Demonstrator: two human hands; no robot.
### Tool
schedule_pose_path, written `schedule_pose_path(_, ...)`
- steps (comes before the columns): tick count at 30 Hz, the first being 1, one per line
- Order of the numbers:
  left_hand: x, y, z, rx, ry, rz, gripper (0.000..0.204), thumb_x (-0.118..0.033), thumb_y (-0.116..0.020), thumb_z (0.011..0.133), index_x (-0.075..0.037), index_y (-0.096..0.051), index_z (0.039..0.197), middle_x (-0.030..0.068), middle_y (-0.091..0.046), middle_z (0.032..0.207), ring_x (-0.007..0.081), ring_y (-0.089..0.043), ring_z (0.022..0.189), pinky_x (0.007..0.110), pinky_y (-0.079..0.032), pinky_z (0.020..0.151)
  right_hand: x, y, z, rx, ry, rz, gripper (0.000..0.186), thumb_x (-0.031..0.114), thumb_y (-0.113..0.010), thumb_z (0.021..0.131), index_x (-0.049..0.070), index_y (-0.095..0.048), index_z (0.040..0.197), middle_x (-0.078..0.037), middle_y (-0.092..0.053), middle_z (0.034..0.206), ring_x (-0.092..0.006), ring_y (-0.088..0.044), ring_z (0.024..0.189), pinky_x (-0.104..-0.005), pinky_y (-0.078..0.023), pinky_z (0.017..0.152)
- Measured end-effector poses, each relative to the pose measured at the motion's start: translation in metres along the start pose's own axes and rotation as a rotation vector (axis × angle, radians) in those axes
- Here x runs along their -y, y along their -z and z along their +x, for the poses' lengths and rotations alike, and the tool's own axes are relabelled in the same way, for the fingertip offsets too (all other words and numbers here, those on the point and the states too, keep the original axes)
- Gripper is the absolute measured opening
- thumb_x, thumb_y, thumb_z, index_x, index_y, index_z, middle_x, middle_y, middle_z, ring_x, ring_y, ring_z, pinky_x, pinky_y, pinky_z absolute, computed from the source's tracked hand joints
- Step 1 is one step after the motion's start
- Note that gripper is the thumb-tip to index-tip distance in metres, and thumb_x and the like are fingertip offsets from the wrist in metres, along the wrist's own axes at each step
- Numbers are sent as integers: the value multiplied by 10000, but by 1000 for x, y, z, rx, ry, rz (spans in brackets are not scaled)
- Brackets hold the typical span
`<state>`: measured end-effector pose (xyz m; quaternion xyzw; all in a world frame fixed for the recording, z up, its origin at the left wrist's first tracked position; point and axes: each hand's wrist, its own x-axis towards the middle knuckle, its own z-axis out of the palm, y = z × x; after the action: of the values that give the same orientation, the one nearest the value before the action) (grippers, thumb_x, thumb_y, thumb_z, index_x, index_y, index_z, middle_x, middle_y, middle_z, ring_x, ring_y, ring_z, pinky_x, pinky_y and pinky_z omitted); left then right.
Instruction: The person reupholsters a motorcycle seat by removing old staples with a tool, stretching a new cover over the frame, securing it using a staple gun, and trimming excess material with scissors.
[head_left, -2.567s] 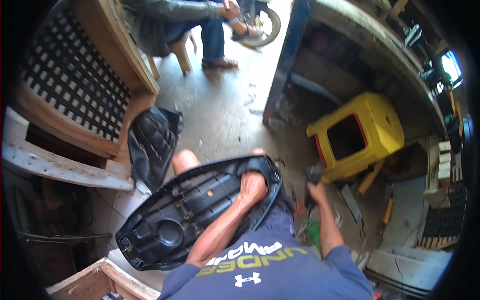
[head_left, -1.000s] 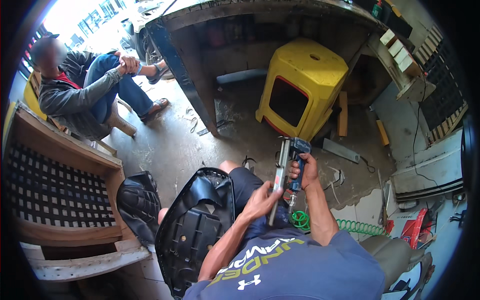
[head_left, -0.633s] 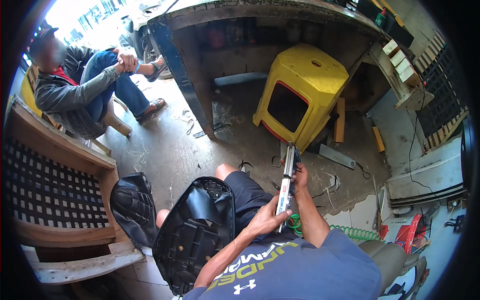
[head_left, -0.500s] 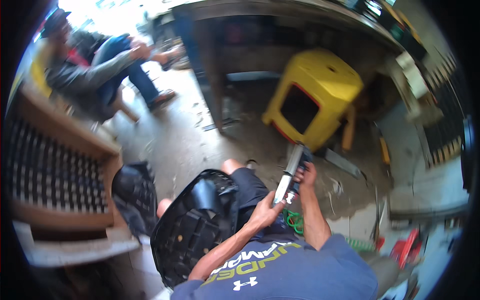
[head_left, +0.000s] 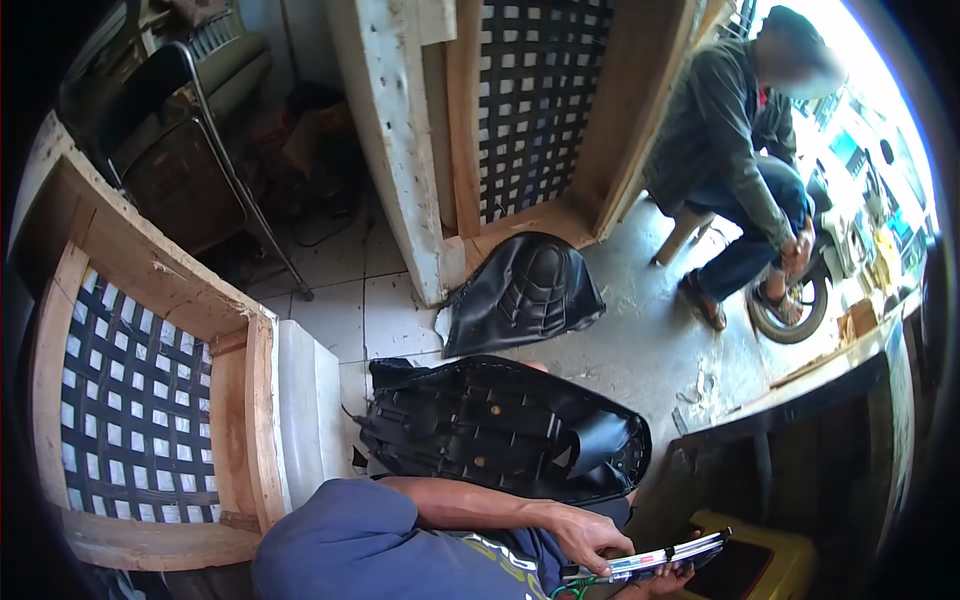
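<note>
Both my hands are at a staple gun (head_left: 670,556) with a long silver magazine, low in the view at right of centre. My left hand (head_left: 592,537) pinches the magazine's near end with bent fingers. Beneath the tool, my right hand (head_left: 662,582) grips it from below, partly cut off by the lower edge. A green coiled hose (head_left: 572,590) shows beside the left hand. Across my legs lies a black motorcycle seat (head_left: 500,425), its ribbed plastic underside facing up. Just beyond it rests a black moulded seat cover (head_left: 530,290) on the floor.
Wooden frames with woven black straps stand at the left (head_left: 140,400) and far centre (head_left: 540,100). A yellow stool (head_left: 770,560) is beside my right hand. Another person (head_left: 735,150) sits at far right near a wheel (head_left: 795,310). A metal-framed chair (head_left: 215,150) stands far left.
My view has swung left, so the strapped frames and the other person now appear further right. The staple gun stays in both hands, now lying more level near the lower edge.
</note>
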<state>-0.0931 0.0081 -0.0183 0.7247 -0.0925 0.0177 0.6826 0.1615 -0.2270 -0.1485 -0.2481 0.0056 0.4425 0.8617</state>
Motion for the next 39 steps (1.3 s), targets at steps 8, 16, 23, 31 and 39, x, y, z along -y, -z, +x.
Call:
schedule_pose_path(8, -36, 48, -66, -797, -134, 769, 617, -287, -760, 868, -73, -540, 1404, 189, -563, 1262, 358, -543, 1233, 486, -452, 1003, -36, -76, 18, 62, -114, -23, 378, 383, -548, 977, 14, -587, 1050, -56, -537, 763, -136, -483, 540, -273, -398, 429)
schedule_pose_path(16, 14, 11, -218, -928, 708, 821, 593, -238, -818, 783, -118, -627, 1332, 91, -618, 1318, 305, -554, 1287, 464, -462, 1023, -32, -59, 20, -28, -120, -11, 457, 392, -571, 957, 1, -554, 1193, -68, -558, 782, -158, -516, 557, -299, -453, 494)
schedule_pose_path(23, -31, 102, -190, -834, 525, 732, 351, -188, -809, 790, -84, -710, 1110, 79, -704, 1098, 321, -705, 991, 413, -563, 838, -26, -85, -37, -52, 78, -52, 467, 428, -523, 992, -23, -554, 1112, -80, -567, 792, -183, -546, 562, -344, -476, 488)
schedule_pose_path(31, -93, 169, -78, -536, 441, 911, 328, -161, -807, 778, -84, -662, 1062, 126, -630, 942, 388, -679, 895, 493, -551, 741, -36, -73, -123, -276, 354, 5, 508, 503, -545, 960, 8, -579, 1069, -38, -540, 684, -161, -485, 455, -326, -418, 406)
schedule_pose_path(39, 37, 235, -23, -287, 246, 1317, 388, -91, -796, 709, -63, -699, 1083, 127, -608, 956, 343, -610, 959, 446, -551, 842, -8, -34, -197, -133, 510, -115, 574, 534, -505, 970, -16, -615, 1097, -84, -612, 741, -195, -518, 482, -383, -468, 443)
